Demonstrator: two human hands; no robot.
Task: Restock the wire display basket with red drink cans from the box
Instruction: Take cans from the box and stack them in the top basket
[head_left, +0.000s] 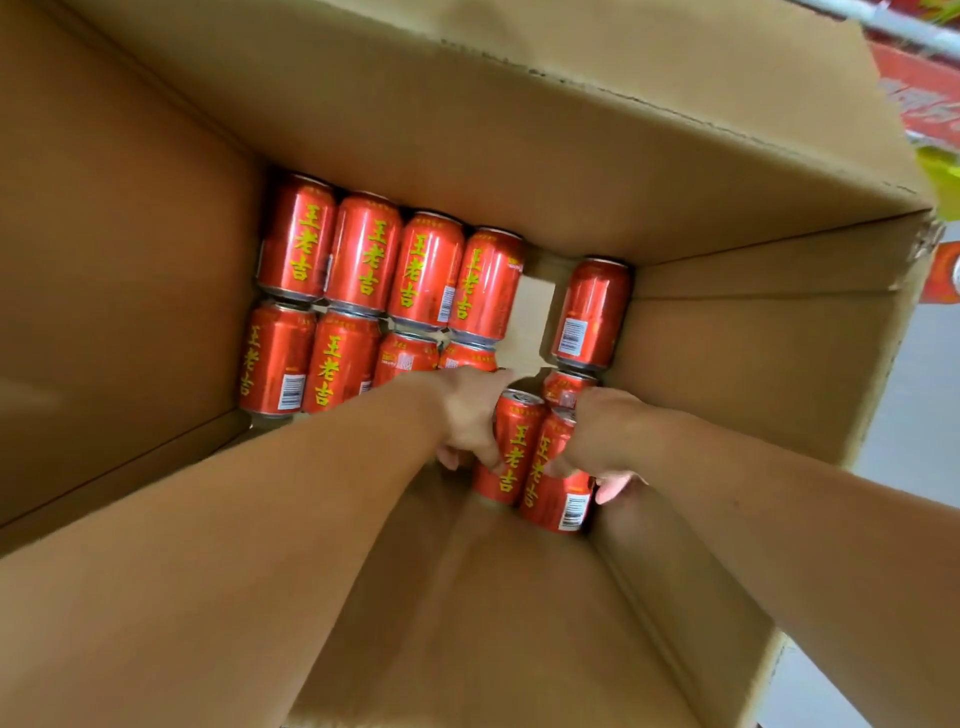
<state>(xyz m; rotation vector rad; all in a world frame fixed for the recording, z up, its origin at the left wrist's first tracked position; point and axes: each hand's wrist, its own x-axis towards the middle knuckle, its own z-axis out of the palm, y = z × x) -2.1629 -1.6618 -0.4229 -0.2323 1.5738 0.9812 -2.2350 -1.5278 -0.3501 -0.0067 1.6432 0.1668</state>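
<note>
Both my arms reach deep into a big cardboard box (156, 260). Several red drink cans with yellow characters (363, 254) lie in two rows on its bottom, and one more can (592, 312) lies apart at the right. My left hand (467, 415) grips one red can (511, 447) from its left side. My right hand (602, 436) grips a second red can (556, 483) right beside it, fingers curled around its right side. The two held cans touch each other near the box's front wall. Another can (563, 389) shows just behind my right hand.
The box's tall walls (519, 130) and flaps surround my arms on all sides. A strip of bare box floor (530, 322) shows between the can rows and the lone can. At the top right, outside the box, I see red packaging (924, 93) and a metal bar.
</note>
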